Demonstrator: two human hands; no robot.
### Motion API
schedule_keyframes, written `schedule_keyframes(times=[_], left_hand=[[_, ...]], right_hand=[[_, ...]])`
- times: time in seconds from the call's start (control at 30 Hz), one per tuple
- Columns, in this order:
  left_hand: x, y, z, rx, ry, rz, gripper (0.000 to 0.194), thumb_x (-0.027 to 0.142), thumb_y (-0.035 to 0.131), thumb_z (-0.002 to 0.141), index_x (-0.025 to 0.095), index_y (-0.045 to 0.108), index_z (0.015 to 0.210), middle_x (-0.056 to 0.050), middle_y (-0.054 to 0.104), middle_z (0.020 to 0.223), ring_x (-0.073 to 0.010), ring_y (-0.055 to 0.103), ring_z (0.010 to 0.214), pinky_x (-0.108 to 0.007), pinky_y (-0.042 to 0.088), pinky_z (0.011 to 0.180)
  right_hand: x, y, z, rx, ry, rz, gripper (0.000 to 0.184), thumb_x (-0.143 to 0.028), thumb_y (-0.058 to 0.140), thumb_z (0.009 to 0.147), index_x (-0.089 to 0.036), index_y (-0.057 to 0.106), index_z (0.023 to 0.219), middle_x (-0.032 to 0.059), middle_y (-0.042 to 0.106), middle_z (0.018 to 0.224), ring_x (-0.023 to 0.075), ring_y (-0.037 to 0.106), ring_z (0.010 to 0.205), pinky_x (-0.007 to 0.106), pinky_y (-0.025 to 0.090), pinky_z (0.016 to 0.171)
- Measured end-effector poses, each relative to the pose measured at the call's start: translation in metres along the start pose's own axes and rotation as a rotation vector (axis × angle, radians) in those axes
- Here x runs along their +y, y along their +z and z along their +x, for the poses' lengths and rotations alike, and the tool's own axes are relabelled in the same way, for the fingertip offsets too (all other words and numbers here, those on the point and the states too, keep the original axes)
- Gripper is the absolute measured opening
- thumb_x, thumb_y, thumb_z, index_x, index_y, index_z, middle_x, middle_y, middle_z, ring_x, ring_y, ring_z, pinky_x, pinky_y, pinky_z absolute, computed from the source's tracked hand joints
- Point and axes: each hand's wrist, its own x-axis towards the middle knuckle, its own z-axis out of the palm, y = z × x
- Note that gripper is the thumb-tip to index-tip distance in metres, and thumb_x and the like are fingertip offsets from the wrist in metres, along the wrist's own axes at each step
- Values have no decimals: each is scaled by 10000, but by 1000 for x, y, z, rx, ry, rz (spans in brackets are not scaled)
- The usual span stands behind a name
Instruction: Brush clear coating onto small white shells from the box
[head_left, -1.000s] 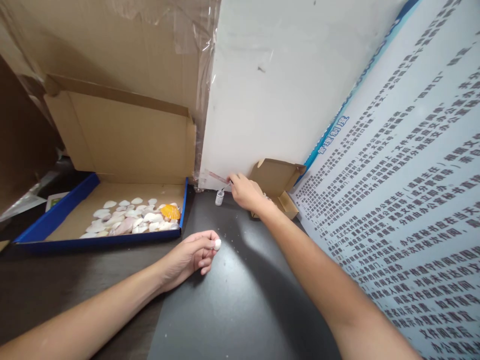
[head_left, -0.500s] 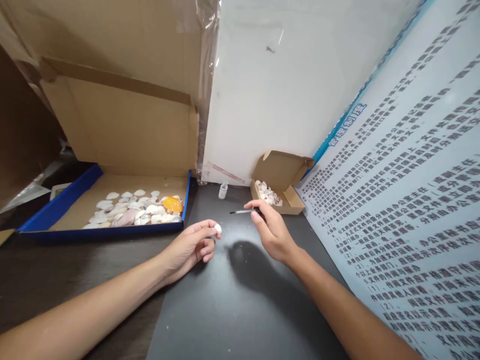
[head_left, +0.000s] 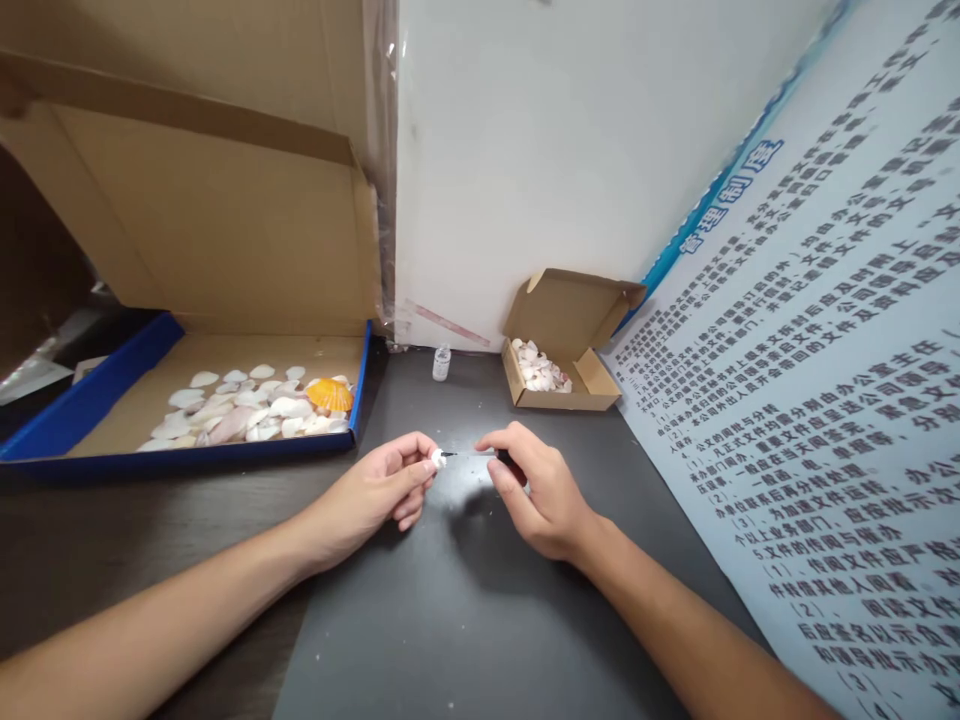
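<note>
My left hand [head_left: 397, 485] pinches a small white shell [head_left: 439, 459] between thumb and fingertips. In my right hand [head_left: 536, 490] is a small thin brush [head_left: 471, 453] with a dark handle, mostly hidden by the fingers. Its dark tip points left and meets the edge of the shell, or comes very close to it. Beyond both hands a little clear bottle [head_left: 442, 364] with a white label stands upright on the dark table mat [head_left: 450, 620].
On the left an open blue-edged cardboard box [head_left: 247, 447] holds many pale shells [head_left: 247, 405] and an orange one [head_left: 329, 394]. A smaller open box [head_left: 562, 400] of shells stands at the back right. A white wall and a printed board [head_left: 810, 380] border the table.
My right hand has brought the brush leftward and slightly down to the shell. My left hand keeps its pinch. The view has tilted slightly down.
</note>
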Motion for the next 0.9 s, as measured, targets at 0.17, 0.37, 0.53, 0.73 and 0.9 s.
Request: schedule_keyframes(times=[0.17,0.37,0.53,0.73,0.9], left_hand=[[2,1,-2,-3,-8,-3,283,405,688,842,193,503,875,109,415,572,-38,285,434,-185,340,443],[1,0,-1,-11,1,-13,232,370,647,860,201,488,861,112,398,542,-49,271,437,-186,341,444],[3,1,-1,-7,-9,-24,203,342,631,866,199,486,870,106,417,567,-47,281,439,-186,340,447],[4,3,-2,5,-28,-35,171,307,611,865,196,482,871,106,416,559,-48,280,438,-185,344,446],[3,2,-1,17,-36,-25,198,339,621,868,188,494,862,93,440,591,-38,290,437,-180,341,441]], right_hand=[[-2,1,0,-43,23,-54,184,-264,411,975,-241,566,1072,37,626,875,165,594,676,304,468,619],[-2,2,0,-15,17,-14,180,-259,425,975,-232,567,1082,40,643,896,153,594,672,283,468,615],[-3,5,0,-23,4,-80,196,-258,423,972,-202,588,1062,35,634,855,141,560,631,273,449,603],[-6,5,0,0,-33,-52,207,-244,431,971,-175,596,1076,41,634,867,128,562,631,249,442,591],[-5,5,-1,22,6,-89,201,-246,435,974,-176,599,1068,42,639,876,130,561,641,254,442,605]])
